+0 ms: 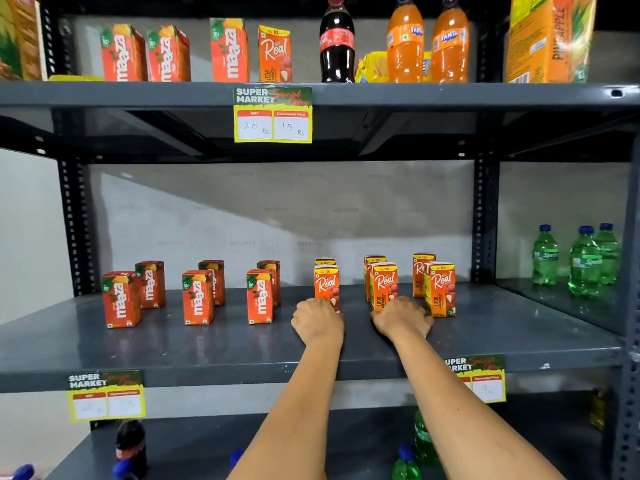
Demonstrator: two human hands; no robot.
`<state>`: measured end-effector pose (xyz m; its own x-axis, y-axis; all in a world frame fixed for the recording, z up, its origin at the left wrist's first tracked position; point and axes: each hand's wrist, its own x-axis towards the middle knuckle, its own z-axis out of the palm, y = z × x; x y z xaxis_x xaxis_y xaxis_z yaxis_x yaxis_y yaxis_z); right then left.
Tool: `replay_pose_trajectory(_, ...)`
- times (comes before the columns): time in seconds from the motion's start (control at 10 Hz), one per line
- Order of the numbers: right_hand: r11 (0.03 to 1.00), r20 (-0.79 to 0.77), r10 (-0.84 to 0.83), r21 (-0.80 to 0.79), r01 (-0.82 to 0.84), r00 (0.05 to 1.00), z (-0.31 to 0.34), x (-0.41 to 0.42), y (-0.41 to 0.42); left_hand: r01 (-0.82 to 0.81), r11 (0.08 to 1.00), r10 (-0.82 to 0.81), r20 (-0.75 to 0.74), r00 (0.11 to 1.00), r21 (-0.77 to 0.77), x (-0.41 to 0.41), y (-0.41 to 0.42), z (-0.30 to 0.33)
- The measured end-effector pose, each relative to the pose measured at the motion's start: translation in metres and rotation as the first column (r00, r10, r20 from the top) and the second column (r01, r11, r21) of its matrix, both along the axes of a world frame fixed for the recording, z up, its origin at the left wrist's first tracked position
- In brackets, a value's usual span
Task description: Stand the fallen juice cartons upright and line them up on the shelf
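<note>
The middle shelf (173, 348) is dark grey painted metal, smooth and faintly glossy, carried on perforated steel uprights. Twelve small rectangular juice cartons stand upright on it in pairs, one behind another. Six are red-orange Maaza cartons (197, 297) on the left, forming three pairs. Six are orange Real litchi cartons (440, 289) on the right, also three pairs, printed card with a yellow band at the top.

The left hand (317, 322) rests knuckles-up on the shelf at the base of the front carton of the leftmost Real pair (326, 287), fingers curled under and touching it; whether it grips the carton cannot be told. The right hand (401, 318) lies the same way at the foot of the middle Real pair's front carton (384, 285), fingers hidden, its grip likewise unclear.

Three green plastic Sprite bottles (585, 261) stand on the neighbouring shelf to the right. Yellow paper price tags (273, 114) hang from the shelf edges.
</note>
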<state>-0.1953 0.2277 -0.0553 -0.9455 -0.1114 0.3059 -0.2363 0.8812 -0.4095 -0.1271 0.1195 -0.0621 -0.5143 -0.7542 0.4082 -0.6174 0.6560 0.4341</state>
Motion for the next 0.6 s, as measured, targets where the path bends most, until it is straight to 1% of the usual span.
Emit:
replay_pose_trajectory(0.1,0.999,0.011,-0.004,0.036,0.004,1.0,0.001,0.006,0.004,0.0,0.999,0.001,-0.028,1.0,0.054,0.008,0.003,0.0)
replay_pose_trajectory(0.2,0.998,-0.009,-0.028,0.064,0.029,1.0,-0.003,0.021,0.008,0.071,0.995,-0.071,0.004,0.997,0.072,0.021,-0.002,-0.003)
replay_pose_trajectory(0.3,0.996,0.034,0.04,0.08,-0.042,0.999,-0.003,0.044,0.005,0.246,0.965,-0.257,0.139,0.956,0.091,0.042,-0.02,0.005)
replay_pose_trajectory(0.4,0.955,0.092,0.293,0.023,-0.296,0.952,0.012,0.072,-0.013,0.31,0.948,-0.319,0.267,0.909,0.077,0.072,-0.041,0.022)
replay_pose_trajectory(0.5,0.915,-0.169,0.375,-0.09,-0.393,0.911,0.044,0.1,-0.036,0.234,0.958,-0.214,0.132,0.968,-0.166,0.104,-0.064,0.044)
replay_pose_trajectory(0.6,0.914,-0.515,0.269,-0.131,-0.384,0.814,0.067,0.117,-0.059,0.097,0.849,-0.187,-0.123,0.975,-0.52,0.127,-0.088,0.06)
